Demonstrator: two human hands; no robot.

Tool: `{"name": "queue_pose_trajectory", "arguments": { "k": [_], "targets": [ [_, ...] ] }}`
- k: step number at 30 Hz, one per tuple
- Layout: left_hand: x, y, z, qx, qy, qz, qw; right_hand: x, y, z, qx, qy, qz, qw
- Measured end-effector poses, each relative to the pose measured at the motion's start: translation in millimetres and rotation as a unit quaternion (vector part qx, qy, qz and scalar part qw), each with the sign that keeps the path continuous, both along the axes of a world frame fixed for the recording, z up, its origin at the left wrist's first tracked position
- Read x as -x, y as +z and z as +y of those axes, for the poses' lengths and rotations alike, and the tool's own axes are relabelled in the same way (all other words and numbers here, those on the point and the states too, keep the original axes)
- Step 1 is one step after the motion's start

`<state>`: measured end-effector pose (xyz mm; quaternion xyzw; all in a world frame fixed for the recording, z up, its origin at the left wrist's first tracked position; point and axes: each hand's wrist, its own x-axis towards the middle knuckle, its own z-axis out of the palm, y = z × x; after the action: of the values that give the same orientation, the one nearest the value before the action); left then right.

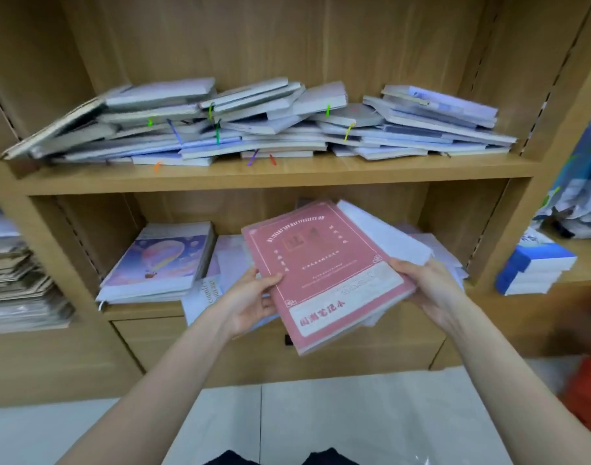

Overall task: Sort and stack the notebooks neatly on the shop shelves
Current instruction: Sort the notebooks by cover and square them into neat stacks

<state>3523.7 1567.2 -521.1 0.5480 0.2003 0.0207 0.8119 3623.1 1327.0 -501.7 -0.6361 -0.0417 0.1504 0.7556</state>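
Observation:
A pink notebook (324, 263) with white labels tops a small stack that I hold tilted in front of the lower shelf (143, 310). My left hand (250, 297) grips the stack's left edge, thumb on the pink cover. My right hand (428, 286) grips its right edge, where white notebooks (388, 236) stick out from under the pink one. A neat pile with a purple balloon cover (160, 260) lies at the left of the lower shelf. Loose pale notebooks lie behind the held stack.
The upper shelf (274, 179) carries a messy heap of several grey and lilac notebooks (254, 125) with coloured ribbons. Grey stacks (15, 283) fill the left bay. Blue-and-white books (532, 266) sit in the right bay. White floor tiles (321, 424) lie below.

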Motion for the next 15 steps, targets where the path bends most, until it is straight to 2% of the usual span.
{"name": "queue_pose_trajectory", "arguments": {
  "k": [2,6,10,12,15],
  "targets": [
    [5.9,1.6,15.7,-0.01,0.031,-0.01,0.999,-3.6,-4.6,12.7,0.027,-0.007,-0.01,1.0],
    [9.1,7.7,51.1,-0.026,0.064,-0.017,0.997,-12.1,-11.5,13.9,-0.013,-0.025,0.011,1.0],
    [-0.4,15.0,70.2,-0.04,0.03,-0.016,0.999,-19.8,-10.2,6.6,0.024,-0.126,-0.044,0.991],
    [-11.9,16.9,69.2,-0.058,0.009,-0.018,0.998,-26.6,-5.8,0.4,-0.009,-0.174,-0.073,0.982],
    [-39.0,18.7,56.8,-0.031,0.003,-0.032,0.999,-39.5,-2.1,-8.7,-0.062,-0.268,-0.074,0.959]
  ]
}}
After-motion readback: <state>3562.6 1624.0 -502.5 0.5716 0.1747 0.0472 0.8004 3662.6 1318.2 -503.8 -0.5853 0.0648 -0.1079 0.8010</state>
